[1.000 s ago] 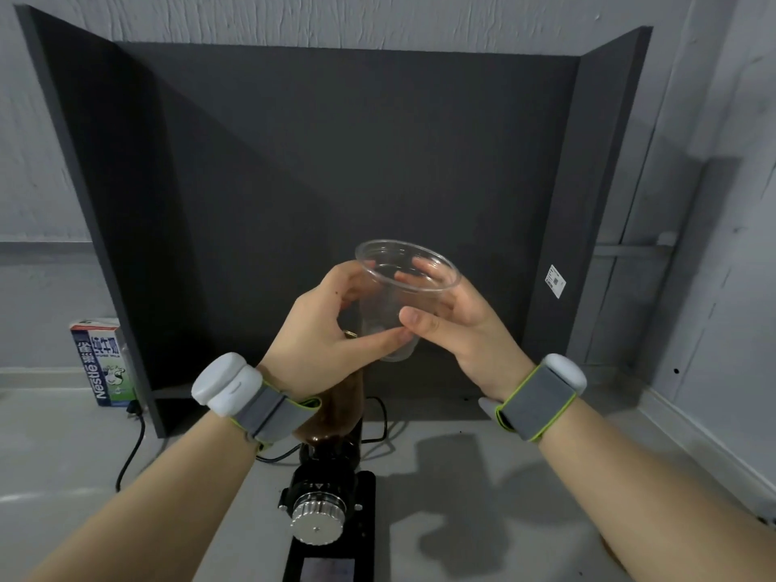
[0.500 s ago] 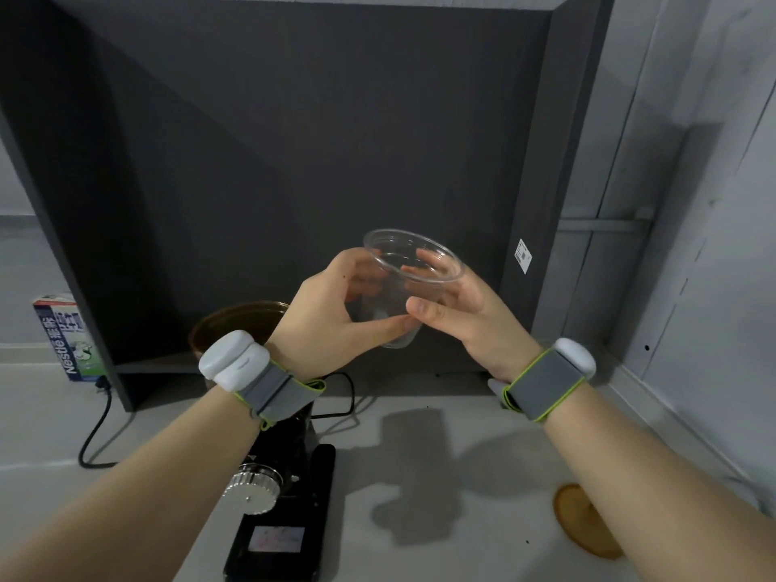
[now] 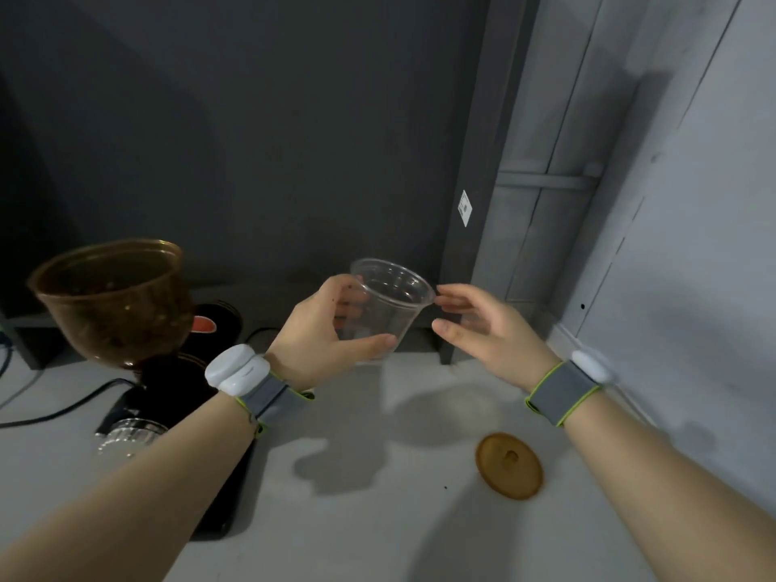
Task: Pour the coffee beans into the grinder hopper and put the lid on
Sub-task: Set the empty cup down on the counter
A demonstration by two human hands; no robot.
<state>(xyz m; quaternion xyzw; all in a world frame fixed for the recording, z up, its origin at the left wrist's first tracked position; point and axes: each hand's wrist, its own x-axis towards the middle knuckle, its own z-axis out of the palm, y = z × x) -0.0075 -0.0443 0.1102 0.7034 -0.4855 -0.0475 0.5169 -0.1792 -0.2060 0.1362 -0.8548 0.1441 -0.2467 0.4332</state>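
My left hand (image 3: 325, 333) grips an empty clear plastic cup (image 3: 388, 304), held upright in mid-air at the centre. Just right of the cup is my right hand (image 3: 483, 329), fingers spread and only its fingertips near the rim. The grinder's amber hopper (image 3: 111, 300) stands uncovered at the left on the black grinder body (image 3: 176, 384), with dark beans dimly showing inside. The round amber lid (image 3: 509, 465) lies flat on the grey table, below my right wrist.
A dark folding screen (image 3: 273, 140) stands behind the work area, its right panel edge close to the cup. A black power cable (image 3: 54, 413) runs along the table at the left. A grey wall (image 3: 693, 203) closes the right side.
The view swung right, so the grinder now sits far left and the lid shows fully. My right hand let go of the cup and opened; my left hand alone holds it.
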